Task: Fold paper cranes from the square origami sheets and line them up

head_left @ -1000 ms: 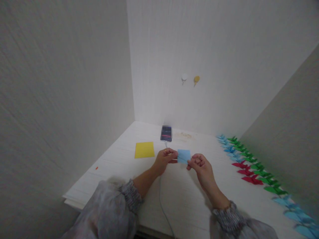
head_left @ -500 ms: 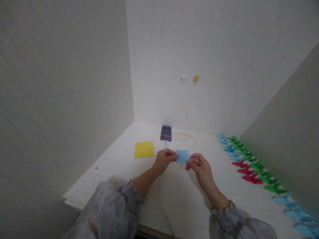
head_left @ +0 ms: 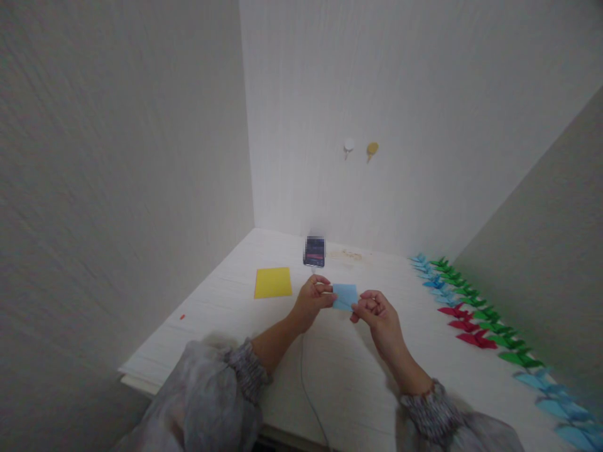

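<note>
Between my hands, a small light-blue square of folded paper (head_left: 345,296) is held up over the white table. My left hand (head_left: 314,300) pinches its left edge between thumb and fingers. At the lower right corner, the thumb and fingertips of my right hand (head_left: 375,311) grip the paper, with the other fingers curled. To the left of my left hand lies a stack of yellow paper squares (head_left: 273,282), flat on the table.
A phone (head_left: 314,251) leans near the back wall, its white cable (head_left: 304,376) running toward the front edge. Along the right side stand rows of folded paper cranes in green (head_left: 490,317), red (head_left: 475,339) and blue (head_left: 563,408). Two hooks (head_left: 372,149) are on the wall.
The fingers of my left hand have lifted and spread slightly behind the paper's left edge. My right hand and the blue paper stay almost where they were.
</note>
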Demonstrator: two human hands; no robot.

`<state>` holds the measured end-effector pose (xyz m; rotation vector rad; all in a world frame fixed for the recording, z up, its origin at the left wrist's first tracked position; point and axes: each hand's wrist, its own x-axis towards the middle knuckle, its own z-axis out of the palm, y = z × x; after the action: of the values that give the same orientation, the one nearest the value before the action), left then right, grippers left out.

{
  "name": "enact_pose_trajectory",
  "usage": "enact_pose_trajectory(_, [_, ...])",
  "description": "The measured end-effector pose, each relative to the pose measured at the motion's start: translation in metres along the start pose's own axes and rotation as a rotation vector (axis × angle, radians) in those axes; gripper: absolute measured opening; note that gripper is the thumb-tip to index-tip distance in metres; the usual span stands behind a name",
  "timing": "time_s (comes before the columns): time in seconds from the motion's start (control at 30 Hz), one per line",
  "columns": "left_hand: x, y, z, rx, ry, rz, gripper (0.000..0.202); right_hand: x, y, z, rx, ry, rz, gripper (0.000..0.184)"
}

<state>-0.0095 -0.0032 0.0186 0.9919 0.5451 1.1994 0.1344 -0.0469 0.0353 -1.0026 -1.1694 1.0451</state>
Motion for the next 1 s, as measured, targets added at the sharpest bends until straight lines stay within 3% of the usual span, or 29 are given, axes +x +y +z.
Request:
enact_pose_trajectory(0.33, [-0.002,0.007,0.003,-0.028,0.02,-0.053,0.037,0.001,0.001,-0.001,-0.014,0.011,-0.011,0.027])
enact_pose_trajectory(0.57, [-0.001,-0.002,0.003,0.158,0.031,-0.087,0.068,-0.001,0.004,0.003,0.019,-0.082,0.039,0.029])
enact_pose_trajectory(0.77, [-0.001,-0.003,0.0,0.238,0.022,-0.04,0.064,-0.001,0.005,0.004,0.006,-0.099,0.044,0.028])
enact_pose_trajectory(1.0, [-0.002,0.0,-0.001,0.152,-0.039,-0.046,0.051,-0.001,0.001,0.004,0.026,-0.059,0.021,0.029])
